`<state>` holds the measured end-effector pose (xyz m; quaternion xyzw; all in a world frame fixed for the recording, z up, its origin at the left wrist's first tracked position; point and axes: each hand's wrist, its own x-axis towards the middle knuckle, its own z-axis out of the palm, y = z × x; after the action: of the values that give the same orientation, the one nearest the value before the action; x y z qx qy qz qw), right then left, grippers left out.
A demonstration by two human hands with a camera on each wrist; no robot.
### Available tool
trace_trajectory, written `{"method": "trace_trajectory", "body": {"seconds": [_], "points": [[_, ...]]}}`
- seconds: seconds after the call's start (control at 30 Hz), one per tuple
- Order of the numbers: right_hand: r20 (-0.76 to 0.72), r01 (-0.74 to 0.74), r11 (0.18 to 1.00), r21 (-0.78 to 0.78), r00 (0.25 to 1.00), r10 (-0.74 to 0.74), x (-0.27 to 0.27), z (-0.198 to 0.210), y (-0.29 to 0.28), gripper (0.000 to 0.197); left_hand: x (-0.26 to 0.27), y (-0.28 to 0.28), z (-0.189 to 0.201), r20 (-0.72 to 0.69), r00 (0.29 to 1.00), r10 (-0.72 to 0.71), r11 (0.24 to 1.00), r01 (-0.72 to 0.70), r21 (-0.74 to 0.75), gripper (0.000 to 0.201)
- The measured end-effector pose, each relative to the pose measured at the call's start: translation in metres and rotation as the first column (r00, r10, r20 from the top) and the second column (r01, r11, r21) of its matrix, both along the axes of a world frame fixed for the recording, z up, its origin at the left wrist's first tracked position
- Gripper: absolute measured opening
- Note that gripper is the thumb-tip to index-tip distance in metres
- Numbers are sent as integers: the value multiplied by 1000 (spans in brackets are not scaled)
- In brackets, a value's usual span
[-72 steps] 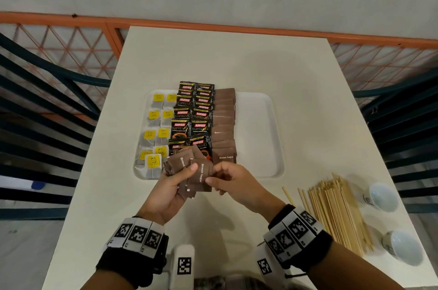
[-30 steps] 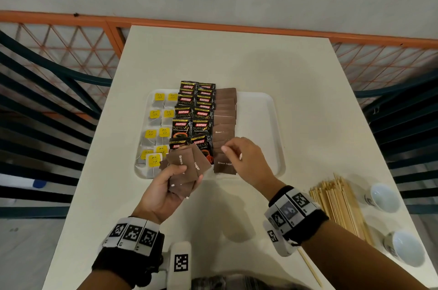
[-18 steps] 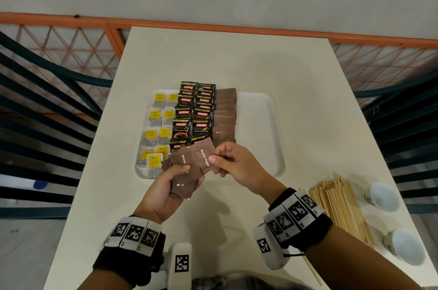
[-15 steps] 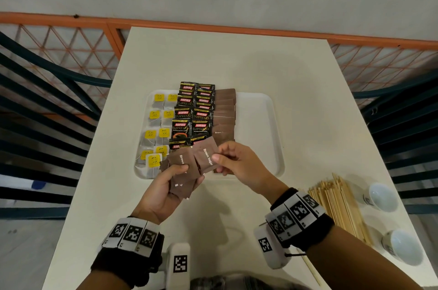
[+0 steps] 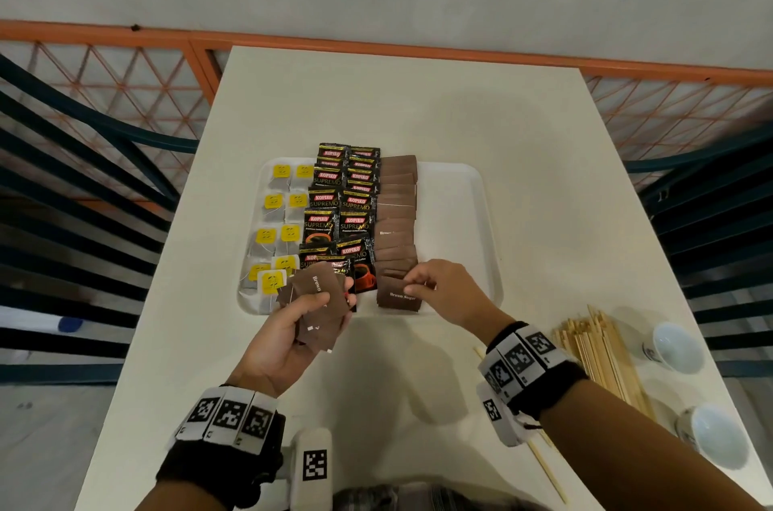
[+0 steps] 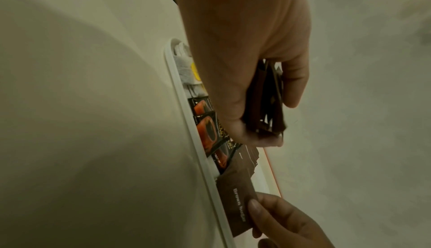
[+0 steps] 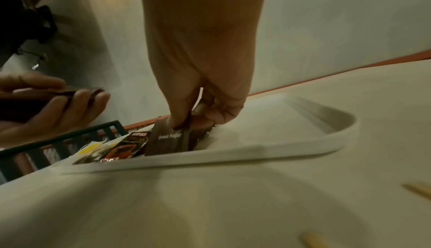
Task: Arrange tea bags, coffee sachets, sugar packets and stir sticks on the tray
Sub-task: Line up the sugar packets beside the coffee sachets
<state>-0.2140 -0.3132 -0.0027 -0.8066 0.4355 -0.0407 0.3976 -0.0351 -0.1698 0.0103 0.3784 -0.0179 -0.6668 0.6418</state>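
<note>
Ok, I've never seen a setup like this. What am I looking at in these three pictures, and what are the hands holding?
No machine here: a person works with bare hands and wears three cameras. The head view looks down on a white table. The other two views look along each wrist at the fingers.

On the shallow white plastic tray lie yellow-tagged tea bags, black Kopiko coffee sachets and a column of brown sugar packets. Thin wooden stir sticks and two white cups are still off the tray, on the table.

The left hand holds a fan of spare brown sugar packets. The right hand pinches one brown sugar packet at the column's near end.
</note>
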Motion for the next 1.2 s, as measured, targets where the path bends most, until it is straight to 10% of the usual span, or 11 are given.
{"method": "trace_trajectory", "body": {"seconds": [0.1,0.27,0.47,0.77,0.93,1.2], "points": [[6,-7,997,-73,1000,8,4,-3,2,14,-3,-1,-1,22,1000,-12,1000,12,6,27],[5,5,990,-144,1000,-4,5,-9,4,22,-3,-2,-7,48,998,-36,999,35,33,81],[174,147,966,-213,978,-111,8,1,21,17,-8,-6,-10,41,999,-10,998,7,69,54],[347,36,951,306,926,-147,21,25,45,13,-17,-12,-7,200,977,-72,994,54,95,73],[388,60,891,449,885,-256,18,31,38,11,-19,-13,-3,200,976,-86,994,69,90,34],[326,71,915,397,921,-213,10,38,26,12,-12,-13,-3,257,966,-36,997,18,70,35]]}}
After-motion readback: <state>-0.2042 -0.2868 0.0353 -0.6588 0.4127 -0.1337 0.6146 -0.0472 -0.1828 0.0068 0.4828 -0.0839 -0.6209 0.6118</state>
